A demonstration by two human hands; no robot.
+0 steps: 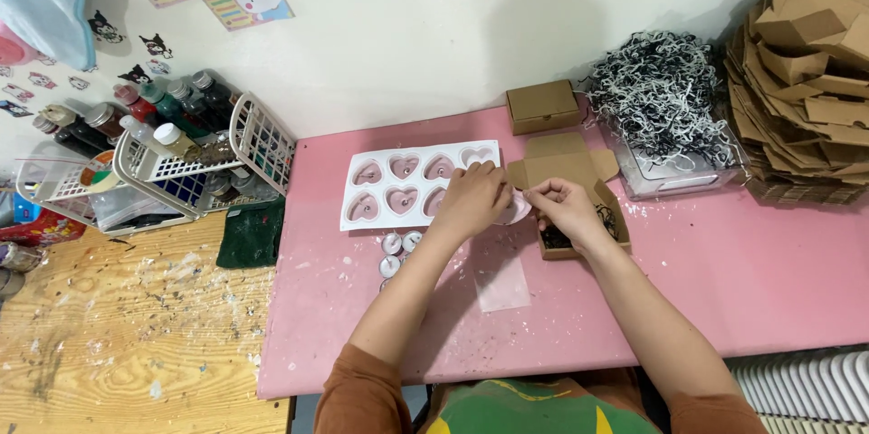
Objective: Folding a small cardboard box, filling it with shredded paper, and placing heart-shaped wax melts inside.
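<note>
A person's left hand (472,200) and right hand (563,206) meet over a pink table (724,271), fingers pinched closed on a pale pink heart-shaped piece (518,209), between a white heart mould (418,182) and an open cardboard box (570,199). The box apparently holds only dark shredded filler; most mould cavities remain filled, one seemingly emptied.

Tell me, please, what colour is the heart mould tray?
White tray, pink hearts inside; head view.

Closed cardboard box (543,106), top centre | shredded black-white paper (659,95), upper right | flat cardboard stack (804,72), far right | bottle basket (172,153), left | tealight cups (396,251), centre
</note>
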